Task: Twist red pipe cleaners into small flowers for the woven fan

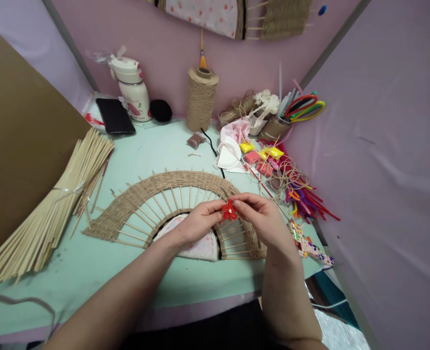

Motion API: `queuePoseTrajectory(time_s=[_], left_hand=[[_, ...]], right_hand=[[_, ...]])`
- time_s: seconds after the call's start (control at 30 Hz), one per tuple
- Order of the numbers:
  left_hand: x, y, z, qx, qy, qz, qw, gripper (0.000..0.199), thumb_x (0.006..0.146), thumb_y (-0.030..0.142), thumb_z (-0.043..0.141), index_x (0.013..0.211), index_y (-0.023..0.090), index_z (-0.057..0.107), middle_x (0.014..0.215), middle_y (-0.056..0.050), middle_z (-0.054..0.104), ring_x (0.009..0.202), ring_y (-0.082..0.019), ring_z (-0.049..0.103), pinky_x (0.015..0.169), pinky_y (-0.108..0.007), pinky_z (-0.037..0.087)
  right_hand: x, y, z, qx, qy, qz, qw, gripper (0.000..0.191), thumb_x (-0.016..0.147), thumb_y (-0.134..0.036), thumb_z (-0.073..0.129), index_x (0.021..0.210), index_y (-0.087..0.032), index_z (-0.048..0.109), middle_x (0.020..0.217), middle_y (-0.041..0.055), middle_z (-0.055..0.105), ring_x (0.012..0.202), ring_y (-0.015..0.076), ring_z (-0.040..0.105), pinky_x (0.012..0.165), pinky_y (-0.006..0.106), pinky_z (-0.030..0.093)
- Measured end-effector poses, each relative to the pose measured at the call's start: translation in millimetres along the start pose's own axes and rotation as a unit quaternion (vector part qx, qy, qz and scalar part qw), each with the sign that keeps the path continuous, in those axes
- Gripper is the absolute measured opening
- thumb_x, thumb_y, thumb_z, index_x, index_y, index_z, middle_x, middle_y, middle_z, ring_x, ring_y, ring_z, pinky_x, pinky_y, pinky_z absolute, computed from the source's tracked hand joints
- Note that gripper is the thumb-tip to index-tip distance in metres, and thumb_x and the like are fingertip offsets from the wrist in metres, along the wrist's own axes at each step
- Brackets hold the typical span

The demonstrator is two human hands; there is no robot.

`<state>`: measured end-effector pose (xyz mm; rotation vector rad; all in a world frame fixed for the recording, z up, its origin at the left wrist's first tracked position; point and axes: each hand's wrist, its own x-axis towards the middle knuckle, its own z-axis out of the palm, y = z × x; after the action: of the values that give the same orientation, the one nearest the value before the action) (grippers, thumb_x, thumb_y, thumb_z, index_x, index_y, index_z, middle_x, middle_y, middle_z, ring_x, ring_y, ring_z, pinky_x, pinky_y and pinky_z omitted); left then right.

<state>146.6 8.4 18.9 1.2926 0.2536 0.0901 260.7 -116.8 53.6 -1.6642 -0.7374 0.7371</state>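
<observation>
A small red flower [229, 211] with a pale centre is held up between both hands. My left hand [204, 218] pinches its left edge, and my right hand [257, 214] grips it from the right with thumb and forefinger. Beneath the hands lies a fan-shaped piece of woven twine on thin sticks [156, 184]. At its inner middle is a white half-round panel [200, 245] with pink marks and a black edge, partly covered by my left hand and forearm.
Bundled sticks [50, 214] lie left, near a phone [116, 116] and a bottle [134, 97]. A twine spool [202, 99] stands at the back. Coloured packets [253, 156], pipe cleaners [306, 199] and a can with scissors [275, 127] crowd the right.
</observation>
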Motion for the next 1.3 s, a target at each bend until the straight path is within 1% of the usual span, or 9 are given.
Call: queuePoseTrajectory(time_s=[0.17, 0.37, 0.43, 0.57, 0.77, 0.97, 1.07, 1.2, 1.3], left_hand=[[-0.5, -2.2, 1.4, 0.012, -0.012, -0.028, 0.999, 0.014, 0.077, 0.028, 0.056, 0.074, 0.015, 0.057, 0.069, 0.003, 0.047, 0.068, -0.012, 0.041, 0.066, -0.025, 0.031], [-0.4, -5.1, 3.2, 0.034, -0.011, -0.019, 0.999, 0.015, 0.080, 0.028, 0.054, 0.076, 0.014, 0.058, 0.069, 0.003, 0.046, 0.068, -0.012, 0.040, 0.066, -0.025, 0.032], [0.2, -5.1, 2.7, 0.033, -0.004, -0.007, 0.999, 0.015, 0.081, 0.028, 0.054, 0.078, 0.014, 0.060, 0.073, 0.001, 0.050, 0.073, -0.013, 0.044, 0.070, -0.026, 0.034], [1.6, -4.4, 1.7, 0.027, 0.031, 0.020, 0.999, 0.013, 0.082, 0.025, 0.053, 0.081, 0.016, 0.062, 0.081, -0.001, 0.057, 0.083, -0.016, 0.051, 0.079, -0.027, 0.038], [0.8, -2.5, 2.3, 0.085, 0.064, 0.029, 0.994, 0.014, 0.082, 0.024, 0.050, 0.076, 0.016, 0.060, 0.075, 0.000, 0.055, 0.079, -0.016, 0.050, 0.075, -0.027, 0.038], [0.4, -5.5, 1.9, 0.122, 0.041, 0.033, 0.991, 0.015, 0.083, 0.023, 0.048, 0.078, 0.016, 0.060, 0.077, 0.000, 0.055, 0.078, -0.015, 0.048, 0.073, -0.026, 0.036], [1.1, -5.0, 1.7, 0.074, 0.037, 0.023, 0.996, 0.013, 0.081, 0.024, 0.051, 0.080, 0.016, 0.061, 0.079, 0.000, 0.056, 0.079, -0.015, 0.047, 0.074, -0.026, 0.035], [0.2, -3.6, 1.8, -0.059, -0.004, -0.009, 0.998, 0.012, 0.076, 0.027, 0.059, 0.075, 0.015, 0.060, 0.071, 0.001, 0.052, 0.069, -0.012, 0.043, 0.069, -0.025, 0.032], [-1.5, -3.0, 2.3, -0.109, -0.047, -0.050, 0.992, 0.015, 0.074, 0.028, 0.063, 0.071, 0.014, 0.060, 0.064, 0.002, 0.047, 0.063, -0.010, 0.039, 0.064, -0.025, 0.029]], right_hand=[[-2.7, 1.0, -3.4, -0.036, -0.009, 0.009, 0.999, 0.017, 0.075, -0.033, 0.069, 0.082, -0.017, 0.069, 0.075, 0.0018, 0.069, 0.066, 0.0133, 0.060, 0.063, 0.025, 0.047], [-8.4, 0.2, 2.9, -0.175, 0.059, -0.078, 0.980, 0.009, 0.080, -0.025, 0.063, 0.078, -0.018, 0.069, 0.075, 0.0024, 0.068, 0.068, 0.0143, 0.059, 0.066, 0.026, 0.046], [-8.8, -1.2, 1.3, -0.175, 0.062, -0.074, 0.980, 0.012, 0.082, -0.027, 0.062, 0.084, -0.019, 0.071, 0.079, 0.0031, 0.070, 0.071, 0.0153, 0.061, 0.068, 0.027, 0.046], [-7.9, -1.2, -5.0, -0.131, 0.058, -0.018, 0.990, 0.028, 0.088, -0.038, 0.055, 0.103, -0.019, 0.070, 0.087, 0.0046, 0.072, 0.074, 0.0166, 0.062, 0.069, 0.028, 0.048], [-7.2, 1.2, 1.2, -0.115, 0.055, -0.017, 0.992, 0.020, 0.082, -0.036, 0.063, 0.084, -0.017, 0.070, 0.079, 0.0029, 0.070, 0.072, 0.0157, 0.062, 0.067, 0.026, 0.047], [-10.9, -2.7, 9.2, -0.233, 0.097, -0.049, 0.966, 0.016, 0.080, -0.026, 0.061, 0.067, -0.018, 0.064, 0.061, -0.0010, 0.061, 0.058, 0.0117, 0.051, 0.058, 0.024, 0.040], [-10.9, -5.4, 5.7, -0.232, 0.094, -0.060, 0.966, 0.017, 0.082, -0.029, 0.060, 0.072, -0.017, 0.067, 0.067, 0.0008, 0.064, 0.063, 0.0129, 0.054, 0.061, 0.025, 0.041], [-5.7, -8.7, -5.2, -0.129, 0.026, -0.017, 0.991, 0.035, 0.089, -0.041, 0.050, 0.099, -0.016, 0.072, 0.076, 0.0038, 0.069, 0.061, 0.0131, 0.055, 0.056, 0.025, 0.043], [-2.3, -12.3, -9.8, -0.112, -0.019, -0.016, 0.993, 0.030, 0.087, -0.039, 0.055, 0.097, -0.017, 0.072, 0.084, 0.0046, 0.072, 0.070, 0.0150, 0.060, 0.064, 0.027, 0.047]])
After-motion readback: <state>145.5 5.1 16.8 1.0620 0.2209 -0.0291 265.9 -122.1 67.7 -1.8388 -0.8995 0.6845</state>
